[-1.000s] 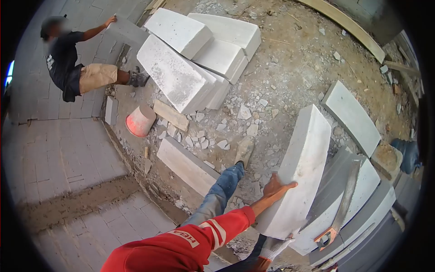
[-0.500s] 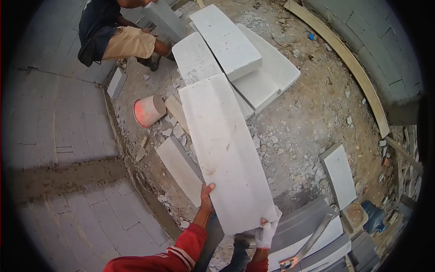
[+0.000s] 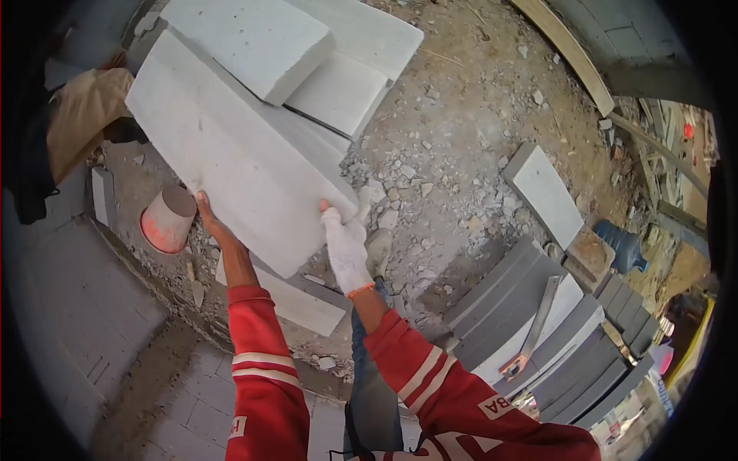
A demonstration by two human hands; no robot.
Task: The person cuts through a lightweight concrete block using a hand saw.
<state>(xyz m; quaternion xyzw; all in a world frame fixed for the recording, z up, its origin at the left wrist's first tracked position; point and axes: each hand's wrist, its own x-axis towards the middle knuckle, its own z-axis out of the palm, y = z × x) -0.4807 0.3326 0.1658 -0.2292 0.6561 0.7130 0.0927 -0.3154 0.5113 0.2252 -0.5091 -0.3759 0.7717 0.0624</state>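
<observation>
A long white aerated concrete block (image 3: pixel 231 165) lies slanting across the upper left, its far end overlapping the pile of blocks. My left hand (image 3: pixel 218 227), bare, grips its left long edge near the close end, thumb on top. On the opposite side, my right hand (image 3: pixel 346 244) in a white knitted glove holds the right corner, its thumb over the upper face and the other fingers mostly hidden. Another white block (image 3: pixel 254 46) rests on the pile just beyond. Below the held block, a narrower block piece (image 3: pixel 300 303) lies on the ground.
A co-worker's leg (image 3: pixel 84 115) is at far left. An upturned pinkish bucket (image 3: pixel 171 217) stands beside the held block. At right, stacked grey blocks (image 3: pixel 500 288) carry a handsaw (image 3: pixel 536 326). A blue water jug (image 3: pixel 621 246) lies behind them. Rubble (image 3: pixel 430 223) covers the ground.
The held block has moved away and swung left, beside the pile's top block. Both arms now reach farther forward. The camera view has shifted, showing more of the right side.
</observation>
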